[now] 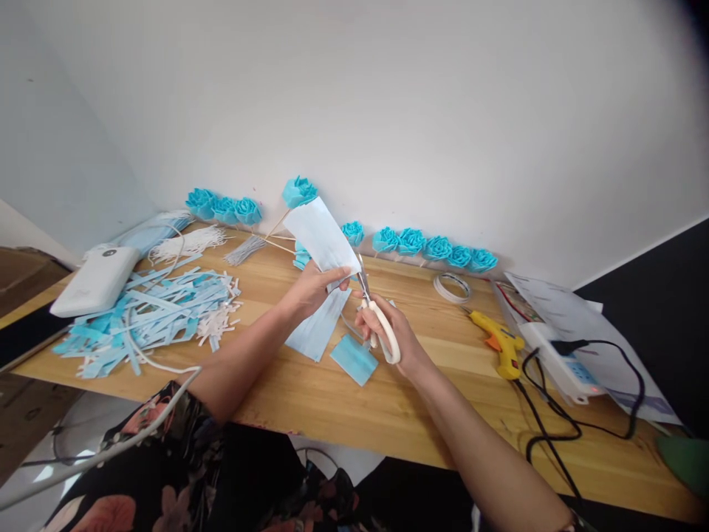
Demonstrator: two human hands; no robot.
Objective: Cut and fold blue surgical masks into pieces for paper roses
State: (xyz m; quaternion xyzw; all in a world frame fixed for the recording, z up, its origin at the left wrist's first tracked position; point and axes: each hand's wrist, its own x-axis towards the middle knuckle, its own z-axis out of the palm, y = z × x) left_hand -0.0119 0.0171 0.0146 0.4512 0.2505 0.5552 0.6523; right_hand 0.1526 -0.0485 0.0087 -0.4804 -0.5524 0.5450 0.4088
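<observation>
My left hand [321,287] pinches the lower end of a pale blue fabric piece [324,233], which is raised above the table and slants up to the left. In my right hand [396,329] is a pair of white-handled scissors [385,332], their metal blades at the lower right corner of the fabric piece. Whether the blades are apart is too small to tell. Below the hands lie another pale blue strip [315,332] and a smaller, brighter blue rectangle [354,360]. A blue fabric flower [300,192] on a stick rises behind the held piece.
More blue flowers [437,247] line the wall. Blue and white offcuts [160,310] and a white power bank [100,281] with a cable lie left. At right are a tape roll [451,288], a yellow glue gun [501,343] and a white power strip [565,366] with black cords.
</observation>
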